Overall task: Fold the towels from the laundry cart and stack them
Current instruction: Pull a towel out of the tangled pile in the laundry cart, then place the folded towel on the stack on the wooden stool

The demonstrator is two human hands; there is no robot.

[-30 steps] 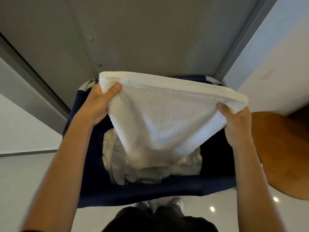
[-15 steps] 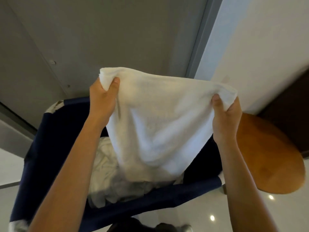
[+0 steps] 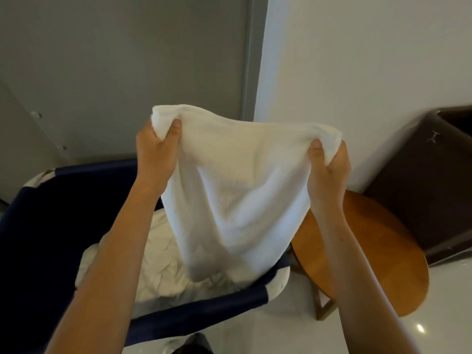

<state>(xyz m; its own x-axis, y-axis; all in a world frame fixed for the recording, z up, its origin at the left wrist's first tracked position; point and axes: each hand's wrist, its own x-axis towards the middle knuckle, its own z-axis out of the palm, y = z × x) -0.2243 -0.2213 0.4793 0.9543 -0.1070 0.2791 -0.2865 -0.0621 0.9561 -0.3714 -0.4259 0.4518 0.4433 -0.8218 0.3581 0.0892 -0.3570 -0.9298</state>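
The left hand (image 3: 155,152) pinched one top corner of a white towel (image 3: 237,200), its thumb pressed on the near face and its fingers curled behind the bunched cloth. The right hand (image 3: 328,172) gripped the other top corner in the same way, with the thumb in front and the corner wadded in the curled fingers. Both arms were raised, so the towel hung in the air in front of the person. Its top edge sagged slightly between the hands, and its body fell in soft folds.

The lower end drooped over the right part of the cart (image 3: 38,238), a navy fabric bin at the lower left. A heap of crumpled white laundry (image 3: 158,267) lay inside the cart (whether the towel's tip touched the heap could not be told).

A round wooden table (image 3: 378,251) stood just to the right of the cart, partly under the right forearm. Beyond it a dark brown box (image 3: 434,190) sat against the white wall (image 3: 357,60). A grey panel (image 3: 127,60) rose behind the cart, and the pale floor (image 3: 447,315) shone with small reflections.
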